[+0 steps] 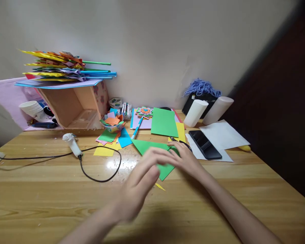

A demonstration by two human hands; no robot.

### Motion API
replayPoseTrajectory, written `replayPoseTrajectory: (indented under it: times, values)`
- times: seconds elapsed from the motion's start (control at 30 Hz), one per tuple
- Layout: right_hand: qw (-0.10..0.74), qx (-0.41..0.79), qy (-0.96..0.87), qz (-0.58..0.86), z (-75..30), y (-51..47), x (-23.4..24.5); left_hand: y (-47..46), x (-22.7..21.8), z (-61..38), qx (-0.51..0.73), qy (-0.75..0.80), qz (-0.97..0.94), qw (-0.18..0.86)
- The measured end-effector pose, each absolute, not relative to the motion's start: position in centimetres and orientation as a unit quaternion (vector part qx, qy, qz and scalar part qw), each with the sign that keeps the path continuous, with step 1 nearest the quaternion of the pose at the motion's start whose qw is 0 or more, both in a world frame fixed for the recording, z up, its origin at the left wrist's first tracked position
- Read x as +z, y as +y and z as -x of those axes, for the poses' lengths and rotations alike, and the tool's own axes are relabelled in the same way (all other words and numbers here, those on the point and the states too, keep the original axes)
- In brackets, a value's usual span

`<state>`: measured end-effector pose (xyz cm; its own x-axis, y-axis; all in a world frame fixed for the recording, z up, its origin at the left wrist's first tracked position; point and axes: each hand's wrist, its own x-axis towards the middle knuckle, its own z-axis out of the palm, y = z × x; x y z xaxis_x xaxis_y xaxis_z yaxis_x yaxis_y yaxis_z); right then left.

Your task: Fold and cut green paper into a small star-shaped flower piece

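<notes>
A green sheet of paper (pixel 147 145), folded or cut to a slanted shape, lies on the table in front of me, partly covered by my hands. My left hand (pixel 139 184) is over its near side, slightly blurred, fingers stretched to the right and thumb apart; nothing shows in its grasp. At the paper's right corner rests my right hand (pixel 186 159), fingers spread and lying on the sheet. Scissors (pixel 173 139) lie just beyond the right fingertips, their handles partly hidden. A small yellow paper scrap (pixel 160 187) sits near the paper's lower tip.
A corded glue gun (pixel 73 144) stands left, its black cable looping towards the middle. Behind are a paper bowl (pixel 113 127), a paper flower (pixel 144 113) and another green sheet (pixel 164 122). To the right lie a phone (pixel 204 144) and white paper (pixel 225 135). A box (pixel 100 101) stands back left.
</notes>
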<state>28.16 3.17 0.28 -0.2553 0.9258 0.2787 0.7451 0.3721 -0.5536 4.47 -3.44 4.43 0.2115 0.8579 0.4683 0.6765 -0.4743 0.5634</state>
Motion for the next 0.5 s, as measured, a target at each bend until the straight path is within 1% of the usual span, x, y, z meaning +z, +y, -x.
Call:
replayPoseTrajectory:
  times: [0.1, 0.2, 0.27, 0.37, 0.5]
  values:
    - [0.258, 0.105, -0.799, 0.533, -28.5, 4.6, -1.9, 0.7, 2.7, -5.6, 0.308, 0.459, -0.824, 0.124]
    - [0.258, 0.106, -0.803, 0.527, -28.3, 5.2, -2.7, 4.4, 0.3, -6.2, 0.234, 0.444, -0.864, 0.047]
    - [0.280, 0.120, -0.785, 0.539, -28.1, 5.2, -2.6, 6.0, -0.6, -6.6, 0.197, 0.418, -0.887, 0.016]
    - [0.328, 0.165, -0.746, 0.555, -27.9, 4.8, -1.8, 6.9, 0.0, -7.5, 0.164, 0.399, -0.902, 0.000]
    - [0.376, 0.253, -0.702, 0.550, -28.3, 4.2, 0.3, 6.5, 2.8, -7.9, 0.138, 0.406, -0.902, 0.049]
